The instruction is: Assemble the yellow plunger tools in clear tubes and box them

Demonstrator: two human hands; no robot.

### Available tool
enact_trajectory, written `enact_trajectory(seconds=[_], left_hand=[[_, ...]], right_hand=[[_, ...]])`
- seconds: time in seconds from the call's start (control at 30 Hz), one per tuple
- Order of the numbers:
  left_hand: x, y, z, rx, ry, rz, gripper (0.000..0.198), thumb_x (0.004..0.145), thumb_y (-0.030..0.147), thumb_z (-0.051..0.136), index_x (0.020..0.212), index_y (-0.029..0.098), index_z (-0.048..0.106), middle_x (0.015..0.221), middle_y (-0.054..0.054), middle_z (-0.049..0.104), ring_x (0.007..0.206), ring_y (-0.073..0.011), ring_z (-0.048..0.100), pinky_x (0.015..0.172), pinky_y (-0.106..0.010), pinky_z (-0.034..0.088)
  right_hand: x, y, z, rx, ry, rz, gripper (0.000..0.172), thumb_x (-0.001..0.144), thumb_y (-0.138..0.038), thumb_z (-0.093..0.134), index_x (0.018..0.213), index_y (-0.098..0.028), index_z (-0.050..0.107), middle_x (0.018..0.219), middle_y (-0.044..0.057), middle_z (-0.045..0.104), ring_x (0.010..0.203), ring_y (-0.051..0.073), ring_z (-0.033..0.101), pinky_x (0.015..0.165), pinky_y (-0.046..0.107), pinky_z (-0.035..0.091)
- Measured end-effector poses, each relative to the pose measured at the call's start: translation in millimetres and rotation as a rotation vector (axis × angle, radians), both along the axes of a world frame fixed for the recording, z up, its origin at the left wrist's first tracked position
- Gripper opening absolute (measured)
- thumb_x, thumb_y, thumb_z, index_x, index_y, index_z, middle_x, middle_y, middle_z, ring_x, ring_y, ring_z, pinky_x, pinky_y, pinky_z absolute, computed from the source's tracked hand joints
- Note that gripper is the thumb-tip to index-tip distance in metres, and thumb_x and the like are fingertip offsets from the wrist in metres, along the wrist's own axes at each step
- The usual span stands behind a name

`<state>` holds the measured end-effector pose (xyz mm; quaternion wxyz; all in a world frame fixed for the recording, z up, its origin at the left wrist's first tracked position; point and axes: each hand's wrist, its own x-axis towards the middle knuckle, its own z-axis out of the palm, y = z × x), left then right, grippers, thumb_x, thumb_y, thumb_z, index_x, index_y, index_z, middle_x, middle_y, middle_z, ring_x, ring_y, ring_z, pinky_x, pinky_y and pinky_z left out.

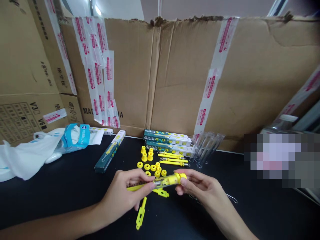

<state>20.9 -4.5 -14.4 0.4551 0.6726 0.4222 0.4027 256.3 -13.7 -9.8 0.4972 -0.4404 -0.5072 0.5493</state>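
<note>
Between my two hands lies a clear tube [158, 182] of a spring scale, with yellow and metal parts inside. My left hand [125, 191] pinches the tube near its middle, thumb and fingers closed around it. At the other end, my right hand [197, 186] grips the yellow cap [182, 176] between thumb and fingers. Below the tube rest loose yellow flat pieces with slots, one a long strip [141, 215], another a shorter tab [162, 192]. Behind the hands are several small yellow rings [147, 166] and flanged caps [144, 156].
Yellow rods with metal hooks [173, 160] lie in front of printed boxes [167, 143]. Clear tubes [206, 150] stand to their right. Another box [110, 151] and a blue tissue pack [75, 137] are at left. A cardboard wall [180, 73] rises behind. A wire hook [232, 198] lies right.
</note>
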Motion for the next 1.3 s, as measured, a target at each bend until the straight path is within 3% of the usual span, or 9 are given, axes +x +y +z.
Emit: enact_trajectory(seconds=[0.1,0.17,0.27,0.4,0.6,0.77,1.03,1.3], left_hand=[[0,1,0.5,-0.049,-0.048,-0.02,0.025,0.082,0.038,0.069,0.08,0.014,0.064,0.088,-0.011,0.077,0.034,-0.0034,0.05,0.037,-0.015,0.041],[1,1,0.7,-0.047,-0.053,-0.019,0.025,0.082,0.038,0.068,0.081,0.013,0.064,0.081,-0.009,0.077,0.034,-0.0038,0.049,0.036,-0.015,0.041],[1,1,1.0,-0.017,-0.039,-0.015,0.025,0.082,0.038,0.068,0.081,0.013,0.064,0.071,-0.007,0.075,0.035,-0.0051,0.05,0.036,-0.015,0.041],[2,0,0.5,0.023,-0.02,0.008,0.024,0.081,0.038,0.069,0.08,0.014,0.064,0.076,-0.009,0.076,0.036,-0.0057,0.05,0.035,-0.015,0.041],[1,1,-3.9,0.012,-0.004,0.036,0.026,0.082,0.041,0.069,0.083,0.015,0.065,0.082,-0.01,0.077,0.039,-0.0076,0.053,0.035,-0.017,0.042],[1,2,-2.4,-0.005,-0.029,0.02,0.028,0.082,0.041,0.07,0.083,0.014,0.066,0.081,-0.01,0.077,0.038,-0.0061,0.052,0.038,-0.017,0.042],[0,7,-1.5,-0.122,-0.162,-0.048,0.029,0.081,0.041,0.072,0.081,0.013,0.065,0.09,-0.011,0.077,0.035,-0.0029,0.05,0.036,-0.016,0.037],[1,8,2.2,-0.14,-0.167,-0.045,0.033,0.08,0.045,0.072,0.08,0.013,0.065,0.091,-0.011,0.076,0.035,-0.0036,0.051,0.035,-0.016,0.031]], right_hand=[[1,-1,-3.0,0.011,-0.019,-0.053,0.032,0.072,-0.043,0.084,0.097,-0.023,0.08,0.085,0.004,0.078,0.077,0.017,0.073,0.077,0.024,0.058],[1,-3,-5.0,0.002,-0.002,-0.086,0.034,0.071,-0.041,0.085,0.099,-0.023,0.08,0.093,0.005,0.079,0.086,0.02,0.074,0.084,0.028,0.058],[-2,-4,-8.0,-0.023,0.109,-0.116,0.041,0.067,-0.038,0.088,0.105,-0.024,0.078,0.087,0.004,0.079,0.086,0.023,0.075,0.084,0.033,0.06],[-7,-5,-9.6,-0.046,0.274,-0.153,0.05,0.065,-0.031,0.091,0.112,-0.022,0.074,0.085,0.004,0.079,0.086,0.022,0.075,0.085,0.034,0.061],[-15,-10,-3.0,-0.159,0.376,-0.156,0.055,0.065,-0.03,0.091,0.115,-0.016,0.071,0.098,0.009,0.08,0.1,0.024,0.074,0.096,0.035,0.057],[-19,-13,-2.7,-0.164,0.405,-0.196,0.05,0.062,-0.029,0.093,0.105,-0.013,0.073,0.096,0.011,0.08,0.101,0.027,0.073,0.097,0.037,0.057],[-12,-7,-6.8,-0.12,0.349,-0.139,0.049,0.067,-0.03,0.091,0.11,-0.016,0.071,0.09,0.008,0.08,0.094,0.023,0.075,0.097,0.038,0.056],[-11,-10,-7.0,-0.086,0.332,-0.144,0.041,0.07,-0.036,0.087,0.106,-0.018,0.077,0.108,0.008,0.078,0.1,0.025,0.073,0.096,0.036,0.057]])
